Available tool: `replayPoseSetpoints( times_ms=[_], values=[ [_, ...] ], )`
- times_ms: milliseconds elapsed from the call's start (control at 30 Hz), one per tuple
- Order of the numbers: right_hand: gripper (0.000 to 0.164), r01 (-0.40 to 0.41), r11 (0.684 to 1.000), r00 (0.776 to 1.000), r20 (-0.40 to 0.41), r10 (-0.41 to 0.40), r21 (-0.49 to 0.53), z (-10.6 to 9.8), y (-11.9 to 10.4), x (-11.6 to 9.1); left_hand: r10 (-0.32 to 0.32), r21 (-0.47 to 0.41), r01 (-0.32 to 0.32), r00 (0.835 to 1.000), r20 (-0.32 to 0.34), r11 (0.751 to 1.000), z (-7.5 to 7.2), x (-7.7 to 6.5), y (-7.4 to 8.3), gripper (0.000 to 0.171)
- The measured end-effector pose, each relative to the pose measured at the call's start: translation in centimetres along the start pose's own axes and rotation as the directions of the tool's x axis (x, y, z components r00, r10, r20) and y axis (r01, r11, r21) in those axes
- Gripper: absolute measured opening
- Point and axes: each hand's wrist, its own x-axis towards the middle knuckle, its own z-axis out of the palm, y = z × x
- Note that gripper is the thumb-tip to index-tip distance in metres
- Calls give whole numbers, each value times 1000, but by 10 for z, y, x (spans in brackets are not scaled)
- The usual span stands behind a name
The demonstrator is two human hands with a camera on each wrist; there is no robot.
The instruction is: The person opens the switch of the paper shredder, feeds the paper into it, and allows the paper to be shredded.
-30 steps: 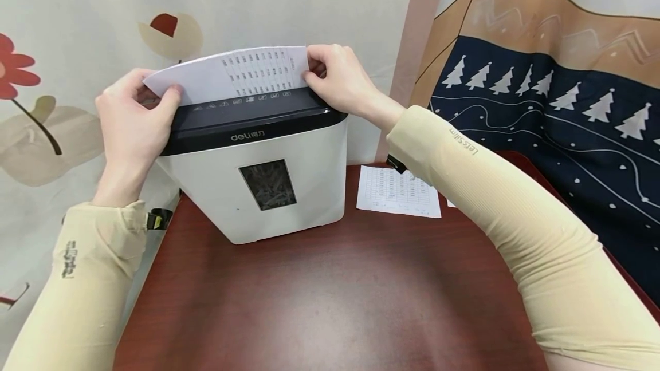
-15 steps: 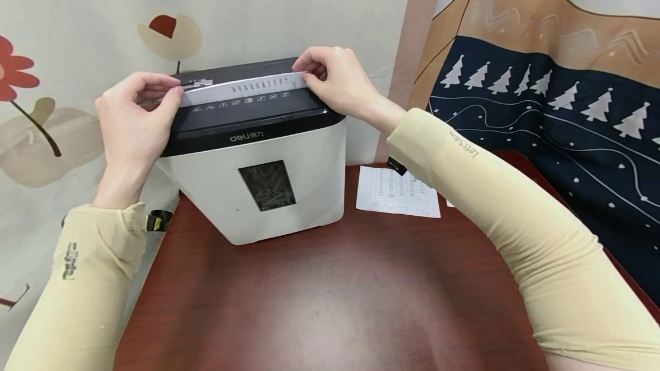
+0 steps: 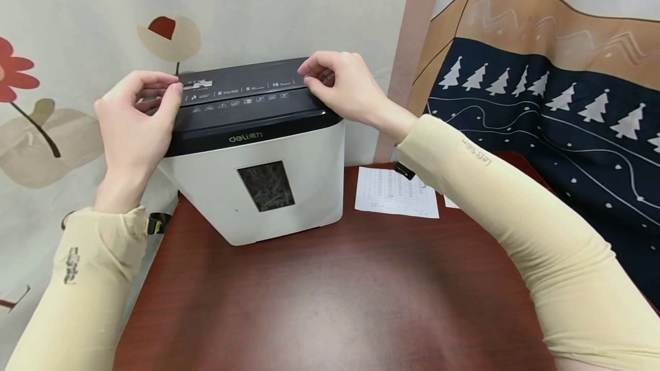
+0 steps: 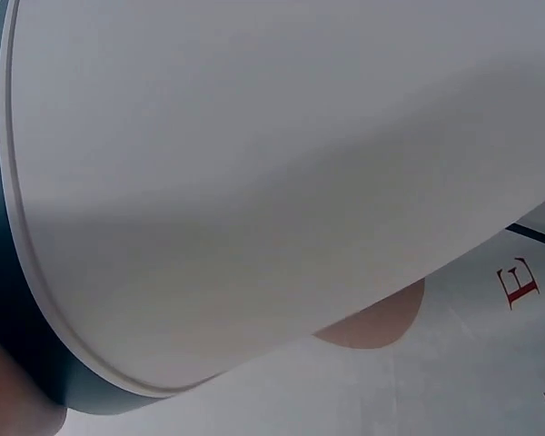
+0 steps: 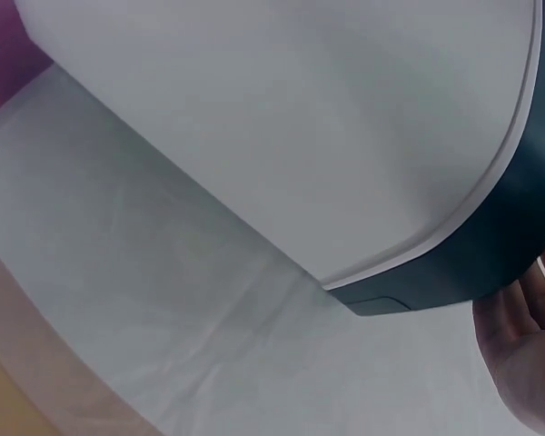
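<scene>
Brown tbl (image 3: 330, 291) bears "deli" shredder (image 3: 252, 153), L hand (image 3: 136, 116) & R hand (image 3: 350, 86) nr top, apart, fingers loosely bent, R sleeve (image 3: 474, 170) "Let'sSlim".

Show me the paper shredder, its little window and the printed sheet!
Paper shredder (image 3: 255, 153), head view: its white front.
Little window (image 3: 265, 186), head view: middle of the pane.
Printed sheet (image 3: 394, 190), head view: its printed grid.

Shredder body (image 3: 216, 185): smooth matt plastic. Lid (image 3: 247, 112): plastic, front rim (image 3: 289, 129) glossy. Worktop (image 3: 330, 296): glossy wood-grain finish. Printed sheet (image 3: 396, 194): matt paper. Sleeves (image 3: 495, 199): ribbed cloth. Backdrop (image 3: 289, 4): creased cloth.
</scene>
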Motion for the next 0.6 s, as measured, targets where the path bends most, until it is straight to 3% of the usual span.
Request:
replayPoseSetpoints(
  times_ms=[200, 433, 600],
  values=[
    [24, 25, 1000, 999, -32, -25, 4, -6, 4, -15, 79, -30, -82, 993, -89, 996, 5, -14, 9, 23],
    [24, 41, 998, 997, -56, -43, -39, -17, 9, -36, 243, -68, -256, 957, -160, 964, 16, -31, 20, 27],
    [25, 69, 994, 995, -70, -74, -81, -23, 14, -50, 304, -92, -327, 932, -199, 941, 24, -43, 27, 25]
  ],
)
